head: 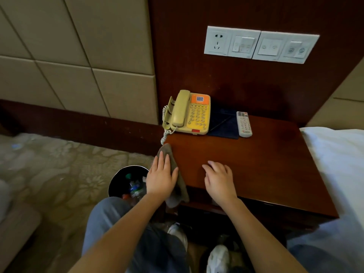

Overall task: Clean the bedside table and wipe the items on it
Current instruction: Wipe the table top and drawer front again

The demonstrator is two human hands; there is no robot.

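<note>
Left hand (162, 175) flat, fingers straight, pressing grey cloth (175, 186) on bedside table (256, 164) edge, 9 o'clock side. Right hand (218, 180) relaxed, resting on top. Cloth soft, limp, light; likely best bunched mid-fold.

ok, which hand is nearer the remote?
Right. The right hand rests on the bedside table in front of the remote; the left hand presses the cloth at the table's left edge.

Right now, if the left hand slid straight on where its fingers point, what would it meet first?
Probably the coiled cord just beyond the cloth, then the telephone; the left hand points along the left edge of the table.
</note>
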